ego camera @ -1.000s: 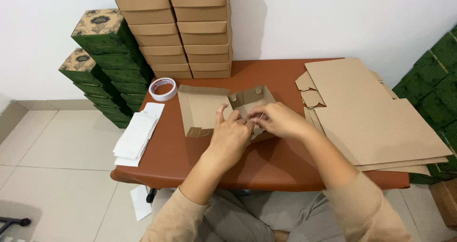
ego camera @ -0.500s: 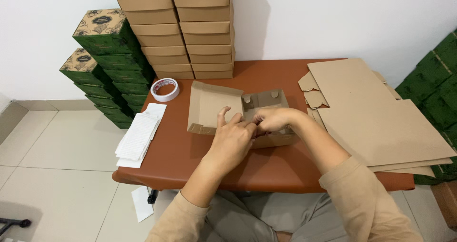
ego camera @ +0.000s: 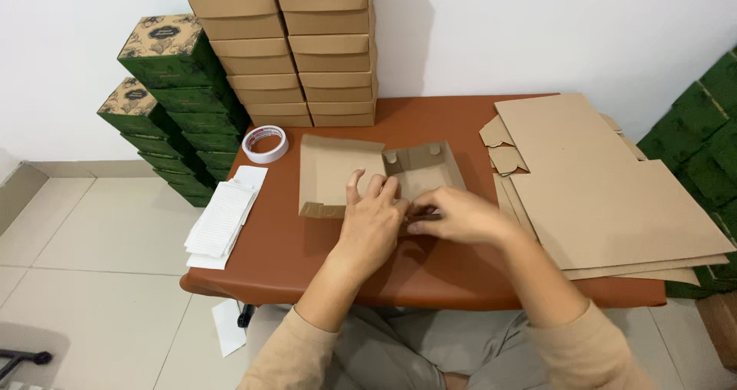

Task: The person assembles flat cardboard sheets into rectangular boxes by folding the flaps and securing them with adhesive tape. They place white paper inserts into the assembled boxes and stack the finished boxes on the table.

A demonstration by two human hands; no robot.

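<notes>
cardboard box (ego camera: pixel 361 173) under hands (ego camera: pixel 414 217), table (ego camera: pixel 322 244)

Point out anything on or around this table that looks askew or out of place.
A white sheet of paper lies on the floor under the table's left corner, apart from the white paper stack, which overhangs the table edge. The flat cardboard sheets on the right are fanned unevenly. Nothing looks damaged or spilled.

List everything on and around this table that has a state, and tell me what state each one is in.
Cardboard box: half folded, lid flap open.
Left hand: pressing on the box.
Right hand: pinching the box's front edge.
Flat cardboard sheets: unfolded, stacked.
Brown boxes: assembled, closed, stacked.
Green boxes: closed, stacked.
Tape roll: lying flat.
Paper slips: piled at the table edge.
</notes>
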